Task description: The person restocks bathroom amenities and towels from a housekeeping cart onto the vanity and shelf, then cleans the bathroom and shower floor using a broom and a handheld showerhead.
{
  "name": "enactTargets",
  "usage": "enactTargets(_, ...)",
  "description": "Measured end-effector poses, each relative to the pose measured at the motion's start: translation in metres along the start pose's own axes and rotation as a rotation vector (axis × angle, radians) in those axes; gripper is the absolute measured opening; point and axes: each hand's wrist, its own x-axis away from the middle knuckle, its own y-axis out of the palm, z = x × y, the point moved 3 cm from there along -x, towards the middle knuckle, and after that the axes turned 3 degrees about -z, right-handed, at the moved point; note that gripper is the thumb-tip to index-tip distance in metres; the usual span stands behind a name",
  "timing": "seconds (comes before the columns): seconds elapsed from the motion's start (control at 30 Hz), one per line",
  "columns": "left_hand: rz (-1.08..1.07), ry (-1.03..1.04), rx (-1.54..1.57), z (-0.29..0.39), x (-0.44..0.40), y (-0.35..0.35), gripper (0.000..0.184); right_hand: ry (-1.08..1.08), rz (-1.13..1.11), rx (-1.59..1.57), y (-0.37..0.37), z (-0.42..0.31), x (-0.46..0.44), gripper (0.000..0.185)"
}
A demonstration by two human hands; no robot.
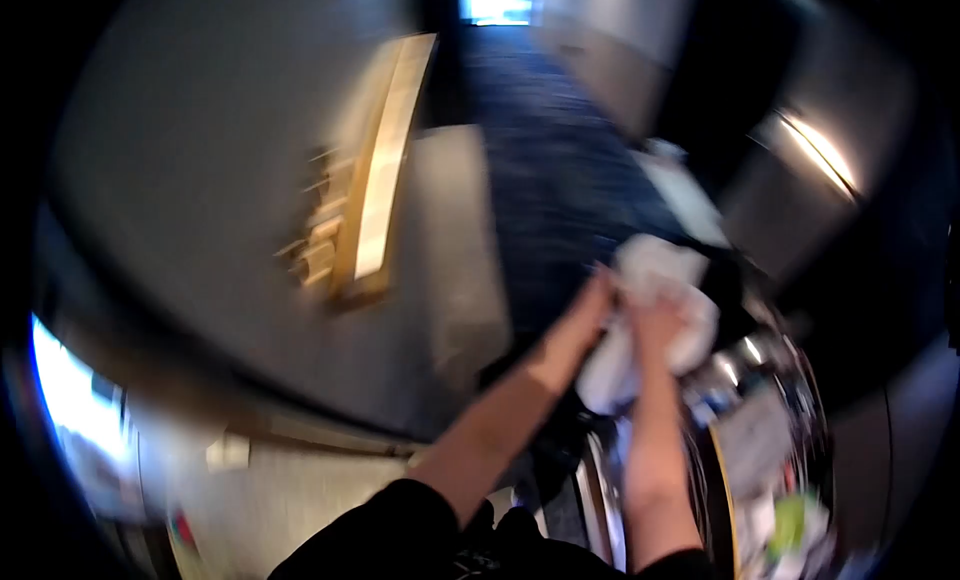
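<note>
A crumpled white cloth (655,258), or something soft like it, is held out in front of me at right of centre. My right hand (660,315) is closed on it, with white material showing on both sides of the fingers. At the cloth's left edge is my left hand (598,292), close to the right one. Motion smears its fingers, so its grip on the cloth is unclear. Both arms reach forward from short black sleeves.
Long pale wooden pieces (385,170) stand left of centre, beside a beige strip (465,240). Dark blue flooring (550,150) runs ahead. At lower right a container holds mixed items, including something bright green (790,523). A lit lamp (820,152) glows at upper right.
</note>
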Motion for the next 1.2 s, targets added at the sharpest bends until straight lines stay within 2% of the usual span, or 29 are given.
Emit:
enactTargets(0.03, 0.228, 0.202, -0.551, -0.010, 0.008, -0.003, 0.036, 0.130, -0.195, 0.071, -0.005, 0.008, -0.005, 0.062)
enactTargets(0.07, 0.343, 0.383, -0.333, -0.030, 0.047, 0.008, 0.021, 0.240, -0.403, 0.164, -0.010, 0.015, -0.011, 0.061)
enactTargets(0.1, 0.314, 0.464, -0.382, -0.030, 0.083, 0.008, 0.020, 0.187, -0.311, 0.066, -0.063, 0.007, -0.042, 0.058)
enactTargets(0.13, 0.194, 0.461, -0.553, -0.057, 0.128, -0.004, 0.020, 0.183, -0.320, 0.081, -0.096, 0.003, -0.061, 0.058)
enactTargets(0.2, -0.099, 0.366, -0.958, -0.163, 0.237, -0.035, 0.024, 0.107, -0.468, 0.135, -0.091, 0.016, -0.071, 0.066)
enactTargets(0.23, -0.215, 0.261, -1.020, -0.223, 0.298, -0.049, 0.027, 0.061, -0.422, 0.129, -0.094, 0.022, -0.066, 0.065)
enactTargets(0.27, -0.183, -0.027, -0.840, -0.289, 0.368, -0.062, 0.034, -0.003, -0.328, 0.084, -0.098, 0.006, -0.047, 0.064)
enactTargets(0.33, 0.055, -0.557, -0.447, -0.412, 0.513, -0.089, 0.047, -0.198, -0.066, -0.101, -0.095, -0.029, -0.011, 0.061)
enactTargets(0.37, 0.372, -0.760, -0.224, -0.437, 0.581, -0.092, 0.064, -0.315, 0.032, -0.199, -0.094, -0.052, 0.021, 0.059)
enactTargets(0.4, 0.496, -0.756, -0.055, -0.336, 0.647, -0.098, 0.071, -0.441, 0.084, -0.297, -0.093, -0.082, 0.064, 0.058)
enactTargets(0.43, 0.630, -0.744, 0.210, -0.391, 0.693, -0.083, 0.079, -0.555, 0.096, -0.379, -0.092, -0.116, 0.114, 0.057)
enactTargets(0.47, 0.496, -0.488, 0.400, -0.441, 0.728, -0.069, 0.076, -0.654, 0.033, -0.450, -0.079, -0.148, 0.168, 0.055)
enactTargets(0.5, 0.493, -0.384, 0.695, -0.413, 0.752, -0.056, 0.079, -0.738, -0.074, -0.499, -0.063, -0.181, 0.226, 0.054)
enactTargets(0.53, 0.723, -0.625, 0.486, -0.437, 0.774, -0.043, 0.087, -0.808, -0.217, -0.526, -0.044, -0.209, 0.284, 0.052)
enactTargets(0.6, 0.655, -0.332, 0.055, -0.457, 0.833, -0.030, 0.086, -0.926, -0.588, -0.478, 0.000, -0.251, 0.398, 0.050)
enactTargets(0.67, 0.718, -0.597, 0.149, -0.443, 0.873, -0.055, 0.075, -0.940, -1.053, -0.292, 0.041, -0.273, 0.499, 0.047)
enactTargets(0.7, 0.826, -0.873, 0.491, -0.429, 0.894, -0.071, 0.066, -0.912, -1.270, -0.167, 0.056, -0.281, 0.540, 0.046)
enactTargets(0.73, 0.838, -0.947, 0.353, -0.439, 0.907, -0.078, 0.062, -0.882, -1.444, -0.029, 0.070, -0.287, 0.569, 0.044)
enactTargets(0.8, 0.710, -0.939, 0.257, -0.440, 0.938, -0.109, 0.058, -0.856, -1.607, 0.097, 0.086, -0.319, 0.616, 0.042)
enactTargets(0.87, 0.746, -1.028, 0.213, -0.412, 0.983, -0.157, 0.044, -0.779, -1.632, 0.084, 0.097, -0.380, 0.639, 0.039)
enactTargets(0.93, 1.049, -0.987, 0.293, -0.429, 1.024, -0.191, 0.041, -0.616, -1.615, -0.049, 0.070, -0.476, 0.660, 0.038)
enactTargets(1.0, 1.459, -0.843, 0.377, -0.428, 1.072, -0.233, 0.036, -0.635, -1.585, -0.076, 0.065, -0.585, 0.692, 0.028)
enactTargets(1.07, 1.739, -0.682, 0.505, -0.449, 1.107, -0.261, 0.032, -0.616, -1.507, -0.282, 0.051, -0.689, 0.727, 0.027)
enactTargets(1.13, 1.648, -0.579, 1.175, -0.531, 1.123, -0.265, 0.030, -0.881, -1.330, -0.328, 0.045, -0.794, 0.783, 0.034)
enactTargets(1.2, 1.847, -0.436, 1.393, -0.539, 1.142, -0.285, 0.034, -0.770, -1.454, -0.326, 0.011, -0.890, 0.870, 0.035)
